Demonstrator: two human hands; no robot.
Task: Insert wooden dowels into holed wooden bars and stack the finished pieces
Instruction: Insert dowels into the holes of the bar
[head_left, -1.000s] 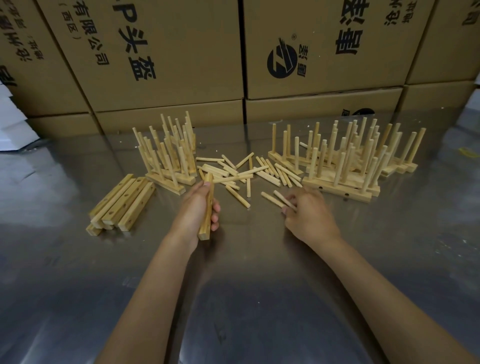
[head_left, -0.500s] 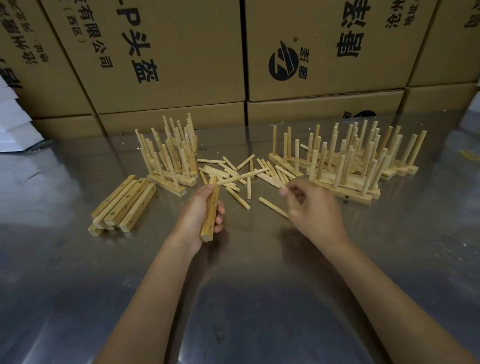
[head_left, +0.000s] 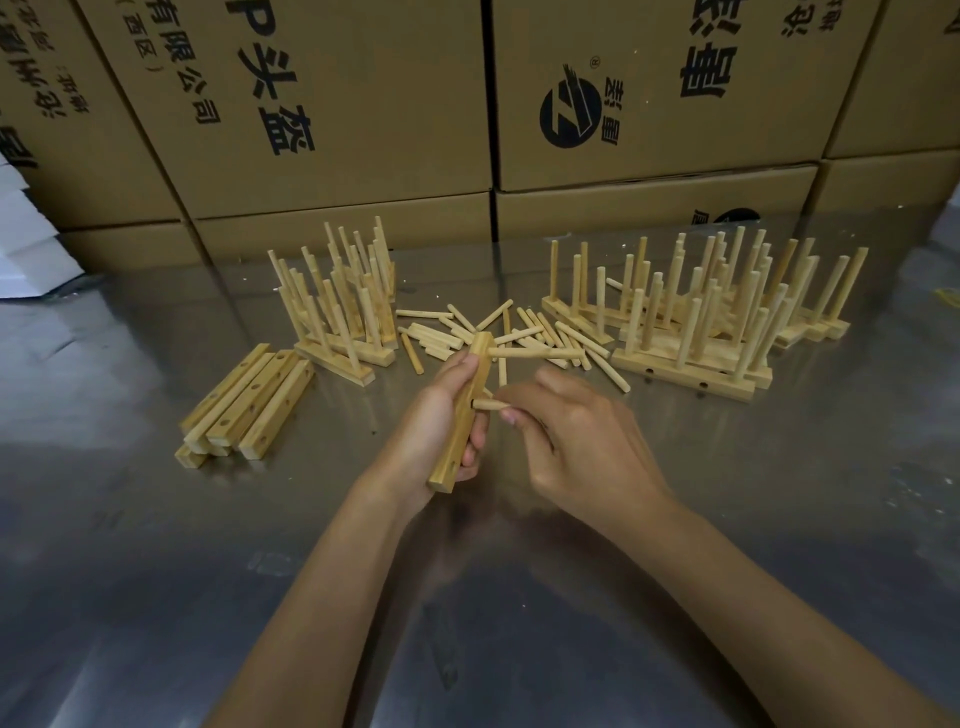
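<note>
My left hand (head_left: 436, 426) grips a holed wooden bar (head_left: 464, 415), held nearly upright above the table. One dowel (head_left: 535, 354) sticks out to the right from the bar's top hole. My right hand (head_left: 576, 441) pinches a second dowel (head_left: 488, 404) whose tip sits at the bar's middle hole. Loose dowels (head_left: 519, 332) lie scattered behind the hands. A pile of bare holed bars (head_left: 249, 405) lies to the left. Finished pieces with upright dowels stand in two groups, one at the back left (head_left: 343, 306) and one at the right (head_left: 701, 317).
The work surface is a shiny metal table (head_left: 727, 519). Large cardboard boxes (head_left: 337, 104) with printed characters form a wall along its far edge. Something white (head_left: 26, 244) sits at the far left.
My right hand picked up dowels from the loose pile and brought them to the bar. One dowel now sits in the top hole, and a second is at the middle hole.
</note>
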